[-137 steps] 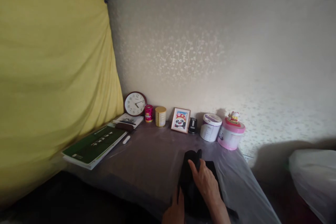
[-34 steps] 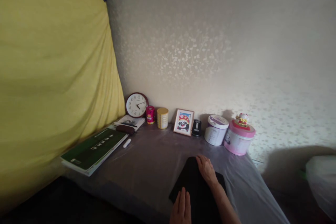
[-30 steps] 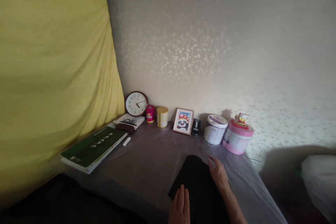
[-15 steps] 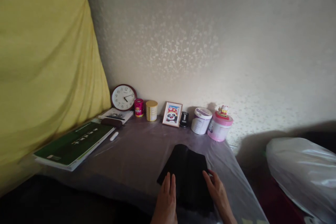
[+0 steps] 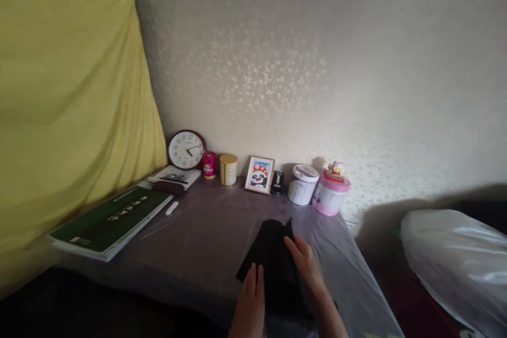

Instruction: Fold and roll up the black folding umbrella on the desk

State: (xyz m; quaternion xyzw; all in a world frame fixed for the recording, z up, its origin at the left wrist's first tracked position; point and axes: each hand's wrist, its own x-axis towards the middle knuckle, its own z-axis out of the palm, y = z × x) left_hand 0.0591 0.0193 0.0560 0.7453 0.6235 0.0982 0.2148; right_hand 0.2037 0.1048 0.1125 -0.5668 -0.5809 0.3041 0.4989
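A black, soft-looking sheet, probably a cloth (image 5: 267,248), lies on the near part of the table. My left hand (image 5: 250,296) rests on its left side, fingers stretched out and close to one another. With my right hand (image 5: 304,261) I grip the cloth's right side, which is raised and folded over toward the middle; a pointed corner sticks up beside my fingers. The dark colour hides the details of the fold.
A plastic-covered table (image 5: 190,243) carries a green book (image 5: 119,219), a white marker-like object (image 5: 171,208) and a brown case (image 5: 168,187). Along the wall stand a clock (image 5: 186,149), a yellow can (image 5: 228,170), a picture frame (image 5: 259,175) and a pink tub (image 5: 331,195).
My right hand has moved left and away from me, lifting the cloth's right side and folding it inward. My left hand has stayed nearly in place.
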